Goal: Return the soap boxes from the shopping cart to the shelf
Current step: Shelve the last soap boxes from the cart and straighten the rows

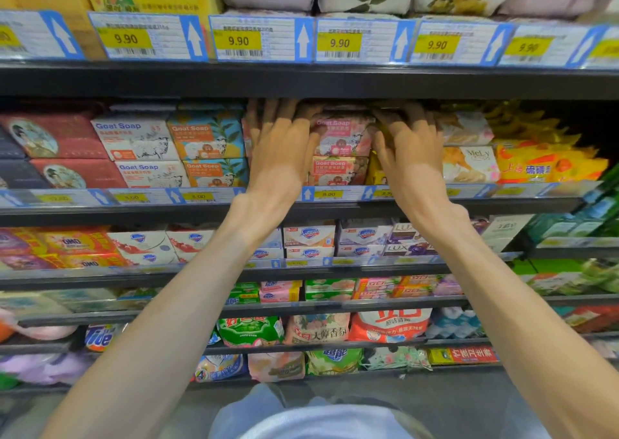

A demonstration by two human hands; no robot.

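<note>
Centre frame, second shelf (301, 209) from top: two Goat Soap boxes stacked, upper box (341, 137) on lower box (336, 170). Left hand (281, 147) lies against the stack's left side, right hand (407, 150) against its right. More stacked Goat Soap boxes (174, 150) sit to the left; price tags (328, 194) run along the shelf edge below.

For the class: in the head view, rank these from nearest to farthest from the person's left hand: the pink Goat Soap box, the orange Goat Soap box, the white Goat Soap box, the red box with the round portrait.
From the left hand:
1. Pink Goat Soap box, just right of it, between both hands.
2. Orange Goat Soap box, to its left.
3. White Goat Soap box, further left.
4. Red box with the round portrait, far left.
</note>
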